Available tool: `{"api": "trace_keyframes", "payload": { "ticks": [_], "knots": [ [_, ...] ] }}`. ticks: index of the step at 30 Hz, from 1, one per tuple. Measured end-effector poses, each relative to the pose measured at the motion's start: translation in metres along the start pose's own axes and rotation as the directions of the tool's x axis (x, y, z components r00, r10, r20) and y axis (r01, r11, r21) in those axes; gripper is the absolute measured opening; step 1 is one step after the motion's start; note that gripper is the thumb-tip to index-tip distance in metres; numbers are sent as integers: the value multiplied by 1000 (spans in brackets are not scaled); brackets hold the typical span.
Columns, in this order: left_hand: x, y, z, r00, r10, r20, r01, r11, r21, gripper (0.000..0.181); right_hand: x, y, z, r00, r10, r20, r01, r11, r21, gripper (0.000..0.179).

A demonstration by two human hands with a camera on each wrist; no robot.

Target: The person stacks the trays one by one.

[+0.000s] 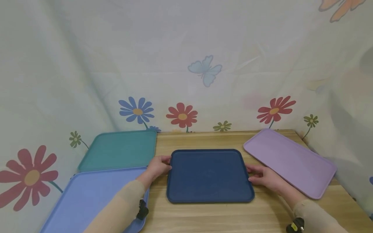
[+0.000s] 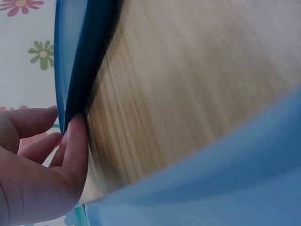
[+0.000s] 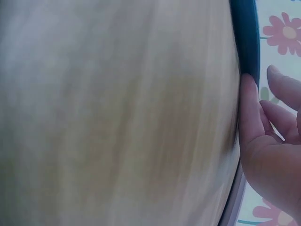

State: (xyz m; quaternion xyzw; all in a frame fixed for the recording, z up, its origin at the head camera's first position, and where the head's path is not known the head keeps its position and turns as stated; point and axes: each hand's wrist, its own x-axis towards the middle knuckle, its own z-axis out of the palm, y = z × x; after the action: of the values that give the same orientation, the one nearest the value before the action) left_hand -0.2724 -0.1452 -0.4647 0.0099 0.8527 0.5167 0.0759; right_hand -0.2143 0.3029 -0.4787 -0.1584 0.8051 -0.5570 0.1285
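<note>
A dark navy rectangular tray (image 1: 208, 176) with a low rim lies on the wooden table, midway between both hands. At its left edge, my left hand (image 1: 157, 166) touches the rim with relaxed fingertips. Seen from the left wrist, the fingertips (image 2: 76, 123) meet the tray's blue side wall (image 2: 89, 61). Opposite, my right hand (image 1: 265, 176) rests its fingertips against the right edge. In the right wrist view one finger (image 3: 250, 89) lies along the blue rim (image 3: 248, 37), while another fingertip stands apart from it.
A periwinkle blue tray (image 1: 99, 194) lies under the left forearm, with a green tray (image 1: 122, 149) behind it. To the right, a lilac tray (image 1: 291, 161) lies at an angle beside the right hand. A floral cloth (image 1: 163, 48) hangs behind the wooden table (image 1: 209, 216).
</note>
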Motion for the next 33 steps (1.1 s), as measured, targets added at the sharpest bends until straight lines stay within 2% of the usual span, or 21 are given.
{"api": "trace_keyframes", "payload": {
  "ticks": [4,8,12,16,21,27,33],
  "knots": [
    [-1,1,0,1000,11,-2,-11,998,-65,44,-4,2,-4,1000,-11,-23,12,999,31,63],
    [-2,8,1,999,-8,-48,2,993,-115,43,-11,1,-12,996,-23,-83,27,998,50,61],
    [-5,18,0,997,15,-77,-23,995,-98,42,-16,-4,-22,989,-39,-143,43,999,26,57],
    [-9,29,-4,996,51,-77,-57,995,-79,42,-20,-9,-35,977,-70,-199,46,991,-124,52],
    [-11,39,-6,994,81,-70,-86,993,-79,42,-26,-11,-51,957,-95,-275,3,948,-317,52],
    [-14,46,-6,995,84,-53,-90,988,-129,43,-29,-11,-65,947,-104,-303,-26,918,-396,55],
    [-15,48,-3,994,95,-56,-102,984,-143,41,-34,-7,-72,937,-151,-314,-32,860,-509,56]
  ]
}}
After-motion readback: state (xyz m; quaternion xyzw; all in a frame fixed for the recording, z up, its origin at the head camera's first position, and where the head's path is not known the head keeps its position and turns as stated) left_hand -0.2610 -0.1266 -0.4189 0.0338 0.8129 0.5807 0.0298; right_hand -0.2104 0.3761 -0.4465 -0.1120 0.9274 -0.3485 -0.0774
